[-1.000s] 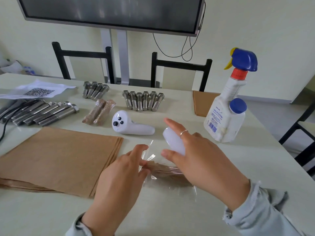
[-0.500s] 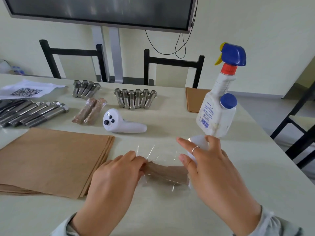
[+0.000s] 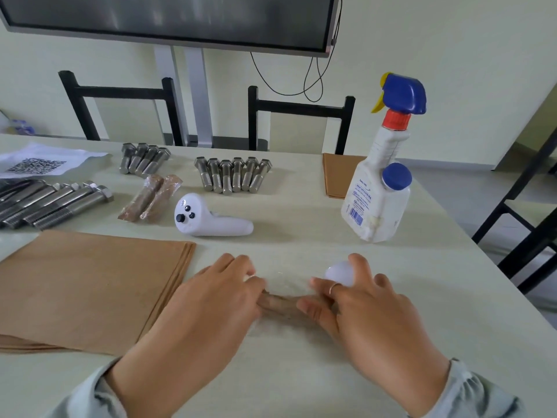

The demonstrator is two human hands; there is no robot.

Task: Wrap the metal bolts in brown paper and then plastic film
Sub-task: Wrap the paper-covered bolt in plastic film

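A bolt wrapped in brown paper (image 3: 281,304) lies on the table in front of me, with clear plastic film (image 3: 284,285) around it. My left hand (image 3: 211,312) grips its left end with curled fingers. My right hand (image 3: 376,321) pinches its right end between thumb and forefinger, and a rounded white object (image 3: 339,273) sticks out between its fingers. Bare bolts lie in rows farther back: several short ones (image 3: 233,175), a smaller group (image 3: 144,158) and long ones (image 3: 54,203) at the left. Two wrapped bolts (image 3: 150,197) lie between them.
A stack of brown paper sheets (image 3: 90,285) lies left of my hands. A white handheld controller (image 3: 208,220) lies behind them, a spray bottle (image 3: 379,188) stands at the right, more brown paper (image 3: 337,176) behind it. A QR-code sheet (image 3: 36,164) sits far left. Black chairs (image 3: 298,107) line the far edge.
The film that stood up loosely around the bolt now lies close on it. Both hands have come lower and closer onto the bolt's ends.
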